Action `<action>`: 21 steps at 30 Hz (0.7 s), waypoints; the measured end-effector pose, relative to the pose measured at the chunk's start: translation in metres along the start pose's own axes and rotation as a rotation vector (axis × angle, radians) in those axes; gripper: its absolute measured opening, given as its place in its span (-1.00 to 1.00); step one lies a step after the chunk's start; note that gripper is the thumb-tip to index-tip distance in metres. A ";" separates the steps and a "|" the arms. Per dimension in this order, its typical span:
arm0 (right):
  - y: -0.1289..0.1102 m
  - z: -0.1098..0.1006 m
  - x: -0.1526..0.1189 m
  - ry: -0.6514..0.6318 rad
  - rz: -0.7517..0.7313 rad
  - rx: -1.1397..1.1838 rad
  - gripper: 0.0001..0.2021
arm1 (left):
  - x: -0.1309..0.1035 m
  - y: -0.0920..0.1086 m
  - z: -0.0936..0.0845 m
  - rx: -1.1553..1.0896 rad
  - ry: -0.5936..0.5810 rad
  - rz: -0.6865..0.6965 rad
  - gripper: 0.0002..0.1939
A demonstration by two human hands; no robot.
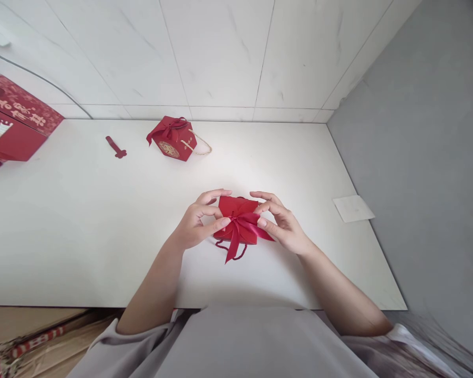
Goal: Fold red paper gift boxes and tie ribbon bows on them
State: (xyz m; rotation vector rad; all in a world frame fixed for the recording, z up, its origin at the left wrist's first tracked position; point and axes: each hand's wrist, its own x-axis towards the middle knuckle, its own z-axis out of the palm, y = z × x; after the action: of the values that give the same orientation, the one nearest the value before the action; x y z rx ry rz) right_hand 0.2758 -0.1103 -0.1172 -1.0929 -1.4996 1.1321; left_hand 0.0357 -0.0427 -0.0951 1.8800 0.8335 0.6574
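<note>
A small red box (225, 203) with a red ribbon bow (236, 231) on its top and a dark red cord handle (240, 257) sits on the white table in front of me. At its left side is my left hand (201, 220), thumb and forefinger closed on the left part of the bow. On the other side my right hand (281, 223) has its thumb and forefinger on the bow's right loop, with the other fingers curved beside the box.
A second red box (175, 144) with a gold cord stands near the wall. Left of it lies a red knobbed strip (115, 147). A large red box (23, 126) is at the far left. A white paper (352, 208) lies at the table's right edge.
</note>
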 end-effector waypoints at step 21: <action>-0.002 -0.006 0.001 -0.107 0.068 0.073 -0.74 | -0.001 0.002 0.000 0.057 -0.060 -0.008 -0.64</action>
State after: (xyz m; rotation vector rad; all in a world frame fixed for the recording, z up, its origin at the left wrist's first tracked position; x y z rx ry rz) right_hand 0.2809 -0.1090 -0.1147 -1.0543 -1.5009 1.3003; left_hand 0.0354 -0.0439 -0.0933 1.9369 0.8280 0.5746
